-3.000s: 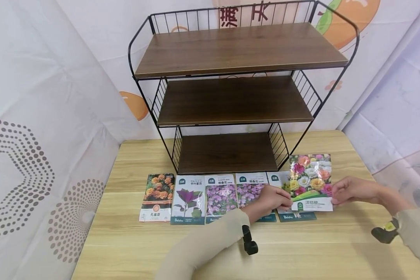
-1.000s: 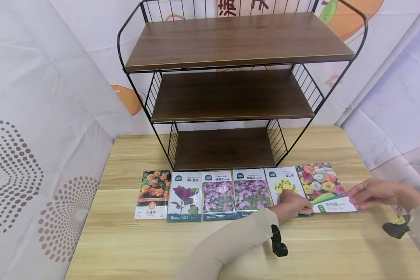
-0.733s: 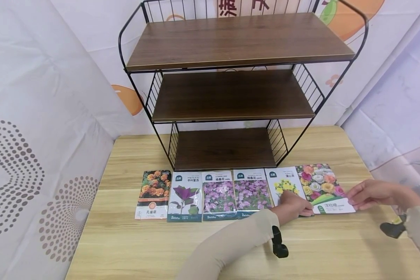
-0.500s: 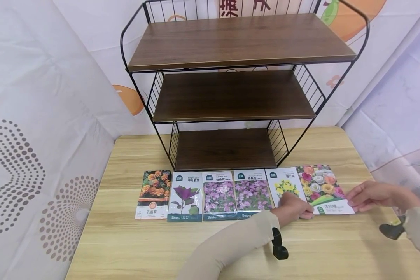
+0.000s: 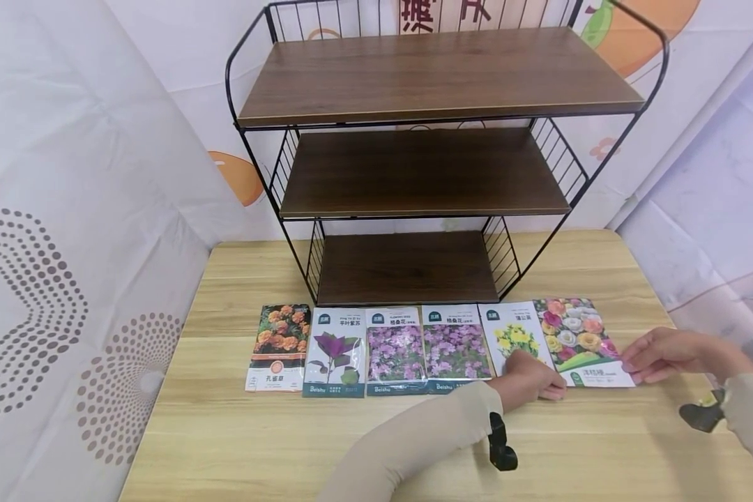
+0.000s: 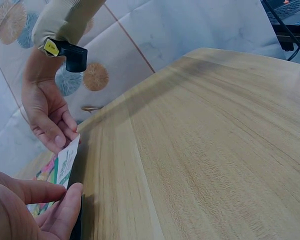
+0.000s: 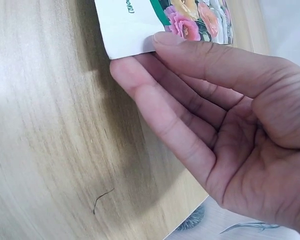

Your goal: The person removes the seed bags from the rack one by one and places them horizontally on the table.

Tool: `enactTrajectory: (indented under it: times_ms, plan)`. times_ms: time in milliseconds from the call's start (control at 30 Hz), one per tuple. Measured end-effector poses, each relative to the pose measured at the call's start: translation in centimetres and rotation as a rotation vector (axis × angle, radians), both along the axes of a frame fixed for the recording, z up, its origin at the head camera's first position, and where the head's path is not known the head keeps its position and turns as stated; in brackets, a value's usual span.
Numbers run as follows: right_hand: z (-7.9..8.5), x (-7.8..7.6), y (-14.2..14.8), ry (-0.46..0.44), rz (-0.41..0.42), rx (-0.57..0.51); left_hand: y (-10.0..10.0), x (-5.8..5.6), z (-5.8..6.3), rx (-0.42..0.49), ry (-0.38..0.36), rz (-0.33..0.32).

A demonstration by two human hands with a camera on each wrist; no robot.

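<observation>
A seed packet with multicoloured flowers [image 5: 577,338] is at the right end of a row of seed packets on the table. My right hand [image 5: 668,355] pinches its lower right corner, thumb on top and fingers beneath, as the right wrist view shows. At its lower left edge my left hand [image 5: 530,380] holds it between thumb and fingers; in the left wrist view that white edge [image 6: 66,162] tilts off the wood. Partly behind the left hand lies the yellow-flower packet [image 5: 511,331]. Two purple-flower packets [image 5: 395,352], a purple-leaf packet [image 5: 334,355] and an orange marigold packet [image 5: 279,345] continue leftward.
Behind the row stands a black wire rack with brown shelves [image 5: 423,171], its bottom shelf [image 5: 408,268] close to the packets' top edges. Patterned cloth [image 5: 50,139] hangs around the wooden table [image 5: 257,446]. A laptop [image 6: 292,12] shows beyond the table in the left wrist view.
Both hands have brought the multicoloured-flower packet down and right, off the yellow-flower packet to the row's end. Over the last half second the hands barely move; the head view shifts slightly.
</observation>
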State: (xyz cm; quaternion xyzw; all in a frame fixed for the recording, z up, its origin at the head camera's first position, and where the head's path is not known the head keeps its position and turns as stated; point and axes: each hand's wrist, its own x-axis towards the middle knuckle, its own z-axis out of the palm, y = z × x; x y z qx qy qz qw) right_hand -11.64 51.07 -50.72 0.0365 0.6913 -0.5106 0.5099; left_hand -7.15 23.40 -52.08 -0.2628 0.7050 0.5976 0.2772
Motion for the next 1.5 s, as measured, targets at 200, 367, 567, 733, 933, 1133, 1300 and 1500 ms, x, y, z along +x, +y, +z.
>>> enactTrajectory:
  times_ms: [200, 367, 567, 733, 933, 1133, 1300, 1500]
  plan:
    - [-0.2, -0.1, 0.2, 0.028, 0.013, 0.041, 0.0, 0.0, -0.3, -0.036, 0.008, -0.013]
    - [-0.1, -0.2, 0.4, 0.052, 0.013, 0.068, -0.1, 0.0, -0.1, -0.025, 0.004, 0.005]
    - [0.5, -0.4, -0.1, 0.057, 0.025, 0.068, -0.3, 0.1, 0.3, 0.009, -0.012, 0.021]
    - [0.9, -0.7, -0.5, 0.061, 0.045, 0.038, -0.5, 0.2, 0.5, 0.033, -0.023, 0.033]
    - [1.0, -1.0, -0.8, 0.069, 0.059, 0.016, -0.7, 0.1, 0.8, 0.035, -0.016, 0.041]
    - [1.1, -1.4, -1.0, 0.099, 0.065, 0.031, -1.2, -0.1, 1.0, 0.034, 0.004, 0.040]
    - [1.0, -1.9, -1.1, 0.141, 0.076, 0.028, -2.0, -0.4, 1.6, 0.105, 0.018, 0.042]
    - [1.4, -2.3, -1.7, 0.192, 0.078, 0.043, -2.6, -1.2, 1.9, 0.158, 0.012, 0.060]
